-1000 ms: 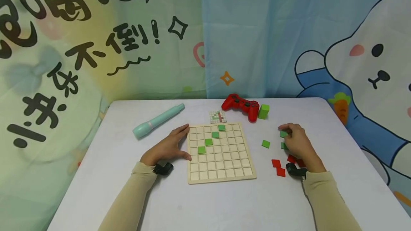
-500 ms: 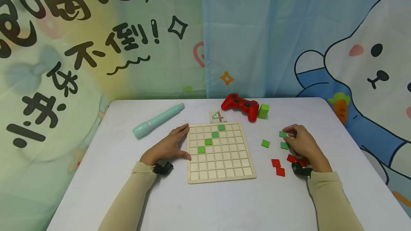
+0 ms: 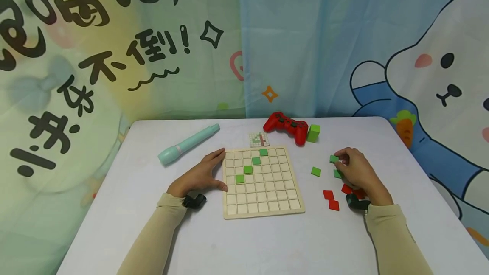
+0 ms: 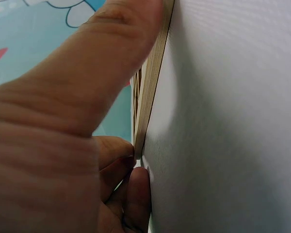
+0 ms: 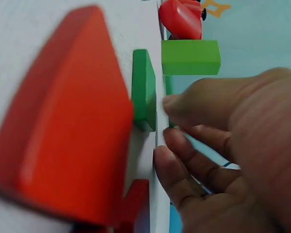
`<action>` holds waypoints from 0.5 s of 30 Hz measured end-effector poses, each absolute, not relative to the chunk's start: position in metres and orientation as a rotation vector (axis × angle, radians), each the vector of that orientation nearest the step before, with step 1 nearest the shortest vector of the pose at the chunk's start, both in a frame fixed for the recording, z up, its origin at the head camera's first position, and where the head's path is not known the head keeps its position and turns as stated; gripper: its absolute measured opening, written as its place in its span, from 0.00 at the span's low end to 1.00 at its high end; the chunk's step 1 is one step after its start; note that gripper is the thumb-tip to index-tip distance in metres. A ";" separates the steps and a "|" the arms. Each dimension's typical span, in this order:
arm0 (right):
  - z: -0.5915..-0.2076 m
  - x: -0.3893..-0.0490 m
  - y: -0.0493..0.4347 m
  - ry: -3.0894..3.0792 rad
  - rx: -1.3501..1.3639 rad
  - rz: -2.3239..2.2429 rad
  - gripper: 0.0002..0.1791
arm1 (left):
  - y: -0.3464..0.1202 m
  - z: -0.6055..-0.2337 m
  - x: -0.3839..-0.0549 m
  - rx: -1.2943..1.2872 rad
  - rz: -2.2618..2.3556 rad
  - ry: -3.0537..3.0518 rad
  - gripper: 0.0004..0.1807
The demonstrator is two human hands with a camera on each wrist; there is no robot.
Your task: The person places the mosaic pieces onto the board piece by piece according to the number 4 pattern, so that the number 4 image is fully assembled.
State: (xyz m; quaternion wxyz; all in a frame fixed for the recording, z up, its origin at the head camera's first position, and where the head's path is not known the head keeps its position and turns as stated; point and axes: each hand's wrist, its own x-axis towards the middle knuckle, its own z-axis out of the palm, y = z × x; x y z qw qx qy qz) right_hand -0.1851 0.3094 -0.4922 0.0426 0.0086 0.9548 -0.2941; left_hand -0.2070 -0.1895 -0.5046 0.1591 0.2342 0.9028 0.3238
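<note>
My left hand (image 3: 202, 175) lies along the left edge of a wooden grid board (image 3: 263, 215), thumb and fingers spread. In the left wrist view, its thumb (image 4: 111, 53) presses along the board's side edge (image 4: 153, 87). A diagonal of green tiles, including one green tile (image 3: 248, 169), sits in the board's cells. To the right, my right hand (image 3: 357, 171) pinches a green square tile (image 3: 334, 158) between thumb and fingertips. Just below that lies another green tile (image 3: 337, 174), partly covered by the hand. The right wrist view shows the thumb (image 5: 184, 104) hiding most of the held tile.
Several red tiles, one a red tile (image 3: 334, 205), lie near the right wrist. A loose green tile (image 3: 316, 171) is right of the board. Behind stand a red game controller (image 3: 286, 126), a green block (image 3: 313, 133), a small pattern card (image 3: 259, 139) and a teal flashlight-like cylinder (image 3: 189, 143).
My right hand has drawn back slightly to the right, and its fingers now meet at the upper green tile, which has shifted a little left. The left hand and board stay put.
</note>
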 end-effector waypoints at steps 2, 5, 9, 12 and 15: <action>-0.492 -0.184 0.307 2.929 0.024 -0.913 0.21 | -0.190 -0.506 -0.207 0.670 0.927 2.581 0.70; -0.489 -0.184 0.302 2.935 0.035 -0.936 0.22 | -0.190 -0.506 -0.206 0.671 0.926 2.587 0.70; -0.480 -0.182 0.291 2.973 0.029 -0.951 0.22 | -0.189 -0.504 -0.205 0.669 0.928 2.589 0.70; -0.468 -0.179 0.279 3.018 -0.011 -0.957 0.21 | -0.189 -0.503 -0.205 0.669 0.919 2.594 0.69; -0.455 -0.175 0.265 3.046 -0.090 -0.968 0.20 | -0.189 -0.503 -0.205 0.670 0.913 2.600 0.69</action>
